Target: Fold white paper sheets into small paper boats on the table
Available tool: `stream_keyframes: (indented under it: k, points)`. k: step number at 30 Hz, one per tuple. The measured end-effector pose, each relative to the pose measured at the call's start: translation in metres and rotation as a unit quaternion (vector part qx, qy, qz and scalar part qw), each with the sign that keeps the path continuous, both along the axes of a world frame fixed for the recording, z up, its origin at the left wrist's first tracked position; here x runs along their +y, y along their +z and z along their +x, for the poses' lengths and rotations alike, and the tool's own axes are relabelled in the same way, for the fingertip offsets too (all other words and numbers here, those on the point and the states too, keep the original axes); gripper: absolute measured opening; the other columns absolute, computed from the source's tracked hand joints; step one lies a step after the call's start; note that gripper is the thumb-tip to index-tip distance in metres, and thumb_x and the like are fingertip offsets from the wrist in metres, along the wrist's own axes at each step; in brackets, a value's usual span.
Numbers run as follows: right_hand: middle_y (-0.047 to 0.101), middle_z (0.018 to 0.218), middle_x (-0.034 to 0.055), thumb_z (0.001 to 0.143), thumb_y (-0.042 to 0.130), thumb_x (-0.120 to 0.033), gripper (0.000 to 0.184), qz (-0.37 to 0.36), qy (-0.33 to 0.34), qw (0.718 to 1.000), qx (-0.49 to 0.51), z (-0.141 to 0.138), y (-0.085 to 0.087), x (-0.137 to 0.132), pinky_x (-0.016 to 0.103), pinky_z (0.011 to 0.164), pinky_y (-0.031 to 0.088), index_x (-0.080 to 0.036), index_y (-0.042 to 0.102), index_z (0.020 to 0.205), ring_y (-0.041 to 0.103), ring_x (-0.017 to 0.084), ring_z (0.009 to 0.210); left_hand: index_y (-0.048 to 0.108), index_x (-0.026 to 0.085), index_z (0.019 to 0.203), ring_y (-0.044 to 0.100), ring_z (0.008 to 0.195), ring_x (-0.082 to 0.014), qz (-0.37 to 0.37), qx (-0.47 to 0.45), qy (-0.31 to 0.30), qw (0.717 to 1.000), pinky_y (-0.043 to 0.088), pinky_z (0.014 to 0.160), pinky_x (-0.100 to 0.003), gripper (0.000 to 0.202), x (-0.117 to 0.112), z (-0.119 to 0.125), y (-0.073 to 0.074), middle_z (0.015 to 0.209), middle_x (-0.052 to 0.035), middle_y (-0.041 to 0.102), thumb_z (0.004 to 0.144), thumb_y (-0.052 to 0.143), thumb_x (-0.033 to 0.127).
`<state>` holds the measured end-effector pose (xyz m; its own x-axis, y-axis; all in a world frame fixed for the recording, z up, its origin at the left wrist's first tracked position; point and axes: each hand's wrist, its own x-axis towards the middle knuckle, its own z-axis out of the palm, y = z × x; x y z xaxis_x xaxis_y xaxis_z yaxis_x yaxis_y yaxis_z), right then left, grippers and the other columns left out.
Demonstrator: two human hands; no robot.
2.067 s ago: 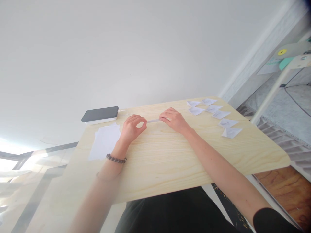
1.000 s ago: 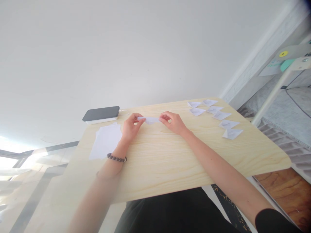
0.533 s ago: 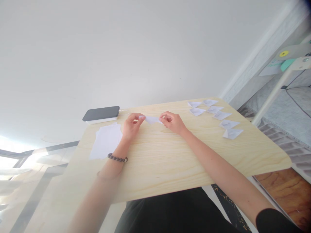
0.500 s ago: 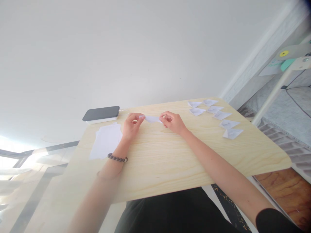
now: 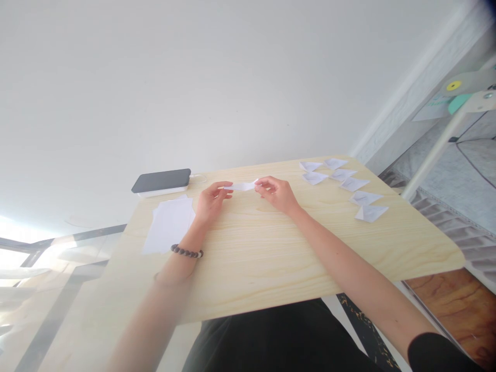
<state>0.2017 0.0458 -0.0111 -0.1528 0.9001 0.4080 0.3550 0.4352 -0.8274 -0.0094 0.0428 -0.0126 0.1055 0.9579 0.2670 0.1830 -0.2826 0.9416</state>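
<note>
A small folded white paper piece (image 5: 242,185) is held just above the light wooden table (image 5: 271,258), near its far edge. My left hand (image 5: 211,201), with a dark bead bracelet on the wrist, pinches the paper's left end. My right hand (image 5: 277,192) pinches its right end. Both hands have their fingers closed on the paper, which stretches between them.
A stack of flat white sheets (image 5: 169,224) lies left of my left hand. A dark phone on a white power bank (image 5: 161,182) sits at the far left edge. Several folded white paper shapes (image 5: 351,185) lie at the far right. A white frame leg (image 5: 437,144) stands beyond the table's right side.
The folded paper has been lifted slightly off the table and turned between my fingers; both hands have kept their pinch on its ends and stayed nearly in place.
</note>
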Motion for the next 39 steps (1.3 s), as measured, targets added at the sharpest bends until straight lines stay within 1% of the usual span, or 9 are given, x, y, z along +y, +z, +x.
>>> stream_keyframes:
  k: [6,13,16,18,21,26,32,36,39]
  points:
    - [0.066,0.084,0.0027,0.074,0.056,-0.030,0.018,0.010,0.006,1.000,-0.008,-0.001,0.000,0.000,0.026,0.064,0.052,-0.019,0.061,0.087,0.062,0.013,0.073,0.057,0.017,0.099,0.061,0.087,-0.0175,-0.021,-0.007,-0.008,1.000,0.051,0.078,-0.034,0.029,-0.002,0.003,0.003,0.090,-0.0060,0.063,0.075,0.055,0.033]
    - [0.066,0.080,0.0040,0.076,0.053,-0.033,0.018,-0.063,0.047,0.996,0.034,-0.003,0.001,-0.003,0.026,0.060,0.051,-0.019,0.056,0.087,0.062,0.014,0.071,0.052,0.019,0.108,0.061,0.079,-0.0157,-0.021,0.030,0.019,0.999,0.049,0.074,-0.032,0.042,-0.003,0.001,0.007,0.085,-0.0038,0.063,0.070,0.062,0.035]
    - [0.066,0.081,0.0042,0.076,0.054,-0.033,0.017,-0.072,0.079,0.994,0.031,-0.004,0.003,-0.006,0.026,0.061,0.050,-0.019,0.054,0.085,0.062,0.014,0.073,0.060,0.019,0.096,0.059,0.086,-0.0178,-0.029,0.062,0.013,0.998,0.049,0.075,-0.030,0.033,-0.004,0.002,0.006,0.091,-0.0051,0.063,0.069,0.063,0.038]
    - [0.065,0.081,0.0038,0.076,0.053,-0.032,0.016,-0.061,0.088,0.994,0.010,-0.004,0.004,-0.007,0.026,0.063,0.049,-0.018,0.055,0.084,0.062,0.014,0.073,0.062,0.018,0.089,0.058,0.091,-0.0193,-0.028,0.063,0.001,0.998,0.048,0.076,-0.030,0.030,-0.003,0.002,0.004,0.096,-0.0063,0.063,0.070,0.061,0.040]
    - [0.063,0.075,0.0012,0.076,0.053,-0.032,0.017,-0.027,0.089,0.995,-0.037,-0.004,0.004,-0.007,0.024,0.063,0.047,-0.019,0.056,0.087,0.059,0.011,0.067,0.059,0.017,0.095,0.057,0.095,-0.0198,-0.014,0.039,-0.018,0.999,0.046,0.081,-0.033,0.031,-0.002,0.004,0.002,0.101,-0.0075,0.062,0.074,0.057,0.040]
    - [0.049,0.057,-0.0051,0.076,0.051,-0.030,0.023,0.030,0.069,0.992,-0.101,-0.002,0.003,-0.006,0.020,0.054,0.039,-0.020,0.057,0.096,0.045,0.007,0.051,0.052,0.017,0.098,0.061,0.086,-0.0161,0.005,-0.003,-0.038,0.999,0.047,0.081,-0.034,0.025,-0.003,0.008,0.002,0.092,-0.0060,0.064,0.080,0.049,0.035]
    - [0.055,0.070,-0.0010,0.077,0.051,-0.033,0.027,0.031,0.069,0.993,-0.086,-0.002,0.003,-0.006,0.021,0.056,0.042,-0.019,0.055,0.099,0.048,0.008,0.055,0.057,0.017,0.087,0.059,0.076,-0.0136,-0.004,0.025,-0.026,0.999,0.048,0.074,-0.028,0.017,-0.006,0.007,0.009,0.087,-0.0024,0.062,0.077,0.047,0.026]
    - [0.061,0.090,0.0036,0.078,0.051,-0.038,0.037,0.001,0.069,0.996,-0.061,-0.003,0.004,-0.006,0.023,0.058,0.046,-0.021,0.049,0.110,0.056,0.010,0.061,0.060,0.017,0.082,0.056,0.067,-0.0142,-0.038,0.094,-0.030,0.994,0.046,0.063,-0.025,0.020,-0.009,0.007,0.013,0.073,-0.0004,0.061,0.074,0.044,0.024]
    - [0.061,0.096,0.0049,0.078,0.050,-0.039,0.040,-0.013,0.078,0.996,-0.047,-0.004,0.004,-0.007,0.024,0.058,0.047,-0.022,0.047,0.114,0.060,0.011,0.063,0.060,0.017,0.073,0.049,0.057,-0.0124,-0.032,0.163,-0.023,0.986,0.039,0.051,-0.023,0.019,-0.011,0.006,0.013,0.061,0.0016,0.055,0.075,0.045,0.030]
